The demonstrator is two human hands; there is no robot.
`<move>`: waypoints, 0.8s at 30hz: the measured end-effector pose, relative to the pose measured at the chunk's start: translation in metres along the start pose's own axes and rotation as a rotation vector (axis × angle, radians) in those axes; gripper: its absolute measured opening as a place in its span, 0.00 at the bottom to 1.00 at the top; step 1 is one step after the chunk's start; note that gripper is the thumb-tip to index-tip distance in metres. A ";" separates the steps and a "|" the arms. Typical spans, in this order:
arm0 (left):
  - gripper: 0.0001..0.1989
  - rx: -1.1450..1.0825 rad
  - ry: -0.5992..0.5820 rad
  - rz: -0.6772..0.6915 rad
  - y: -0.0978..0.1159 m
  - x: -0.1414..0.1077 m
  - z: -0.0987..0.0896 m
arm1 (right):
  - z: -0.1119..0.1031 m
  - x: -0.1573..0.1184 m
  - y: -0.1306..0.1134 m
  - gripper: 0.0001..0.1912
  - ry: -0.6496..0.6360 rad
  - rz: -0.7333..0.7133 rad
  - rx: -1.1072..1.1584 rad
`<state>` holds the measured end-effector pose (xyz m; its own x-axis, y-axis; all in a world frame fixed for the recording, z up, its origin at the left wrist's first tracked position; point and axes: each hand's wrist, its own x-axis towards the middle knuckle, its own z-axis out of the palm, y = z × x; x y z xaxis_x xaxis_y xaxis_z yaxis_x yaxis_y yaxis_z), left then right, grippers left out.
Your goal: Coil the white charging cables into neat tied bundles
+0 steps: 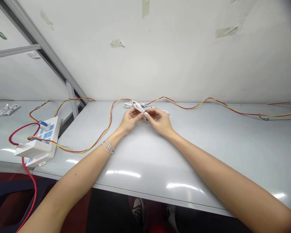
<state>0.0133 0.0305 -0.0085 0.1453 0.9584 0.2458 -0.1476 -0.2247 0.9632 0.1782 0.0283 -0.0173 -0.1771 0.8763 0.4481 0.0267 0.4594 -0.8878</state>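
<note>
Between my two hands is a white cable bundle (139,106), folded into loops with a dark tie round its middle. My left hand (131,120) pinches it from the left, thumb and fingers closed near the tie. From the right, my right hand (160,121) grips the same bundle, its thumb close to the tie. Behind my hands, more white cable lies on the grey table (145,155), partly hidden by my fingers. A silver chain bracelet (108,146) circles my left wrist.
A white power strip (53,129) with a white adapter (34,148) and a red cord (34,184) sits at the left. A red and yellow twisted wire (184,107) runs along the wall. Another white cable bundle (7,110) lies far left. A metal frame (50,53) stands behind.
</note>
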 end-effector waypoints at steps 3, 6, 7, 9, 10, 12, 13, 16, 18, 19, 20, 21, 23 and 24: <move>0.21 0.004 0.022 0.018 0.000 -0.001 0.001 | -0.001 0.000 -0.001 0.15 -0.001 0.023 0.029; 0.22 -0.002 0.011 0.015 0.001 0.000 0.001 | -0.002 0.002 -0.005 0.17 -0.010 0.095 0.106; 0.22 0.001 0.006 0.012 0.001 0.000 0.001 | -0.002 0.002 -0.006 0.18 -0.029 0.127 0.145; 0.21 0.021 0.013 0.017 0.001 0.001 0.001 | -0.003 0.004 -0.008 0.22 -0.078 0.194 0.221; 0.20 0.036 0.022 0.020 0.001 0.001 0.000 | -0.004 0.005 -0.008 0.23 -0.098 0.225 0.254; 0.19 0.062 0.050 0.018 0.002 0.001 0.000 | -0.004 0.006 -0.009 0.25 -0.097 0.264 0.292; 0.19 0.077 0.069 0.011 0.002 0.000 0.000 | -0.005 0.006 -0.008 0.25 -0.077 0.270 0.301; 0.19 0.144 0.097 0.001 0.001 -0.001 -0.002 | -0.006 0.007 -0.007 0.23 -0.007 0.271 0.300; 0.18 0.204 0.084 0.036 0.001 0.000 -0.004 | -0.007 0.007 -0.006 0.21 0.020 0.260 0.282; 0.18 0.241 0.075 0.066 0.001 0.001 -0.005 | -0.006 0.007 -0.006 0.20 0.033 0.246 0.263; 0.17 0.283 0.071 0.099 0.001 0.001 -0.006 | -0.006 0.007 -0.006 0.19 0.048 0.229 0.245; 0.16 0.329 0.072 0.131 0.001 0.002 -0.007 | -0.006 0.007 -0.005 0.18 0.061 0.212 0.227; 0.13 0.416 0.089 0.182 0.001 0.003 -0.009 | -0.005 0.007 -0.005 0.16 0.074 0.183 0.199; 0.13 0.448 0.100 0.200 0.002 0.003 -0.010 | -0.005 0.007 -0.005 0.16 0.073 0.175 0.189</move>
<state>0.0041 0.0351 -0.0070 0.0590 0.8959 0.4404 0.2745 -0.4387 0.8557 0.1813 0.0326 -0.0090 -0.1147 0.9511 0.2866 -0.1349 0.2710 -0.9531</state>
